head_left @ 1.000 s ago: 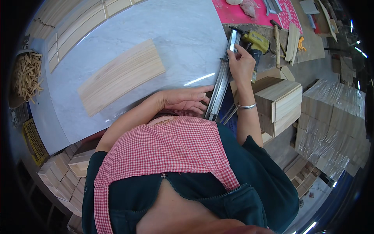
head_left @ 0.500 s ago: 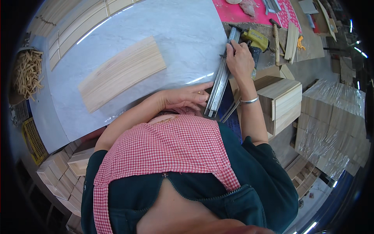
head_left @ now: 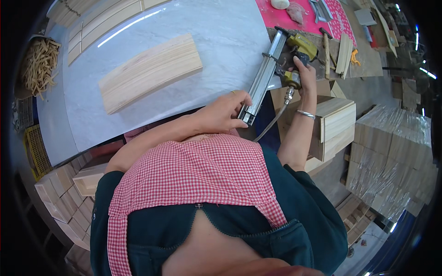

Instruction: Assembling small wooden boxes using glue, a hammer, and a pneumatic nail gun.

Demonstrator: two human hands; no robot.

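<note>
A pneumatic nail gun point(head_left: 301, 46) with a yellow and black body lies at the table's right edge, its long silver magazine point(head_left: 264, 78) slanting down toward me. My right hand point(head_left: 306, 78) is wrapped round the gun's dark handle, just above the yellow end where a metal fitting and an air hose point(head_left: 278, 115) join. At the magazine's near end, my left hand point(head_left: 230, 110) grips it between thumb and fingers. Left of the gun, a stack of thin pale wooden boards point(head_left: 152, 73) rests on the white tabletop, touched by neither hand.
Bundled wooden strips point(head_left: 108, 23) lie at the far left of the table, beside a container of wood offcuts point(head_left: 40, 64). On the right are a hammer point(head_left: 326, 53), wooden boxes point(head_left: 338, 122) and a plastic-wrapped stack point(head_left: 391, 156). More wooden boxes point(head_left: 64, 198) stand lower left.
My right hand has gone from the magazine down to the gun's handle. My left hand has closed on the magazine's near end. The gun has turned a little, and its hose shows more.
</note>
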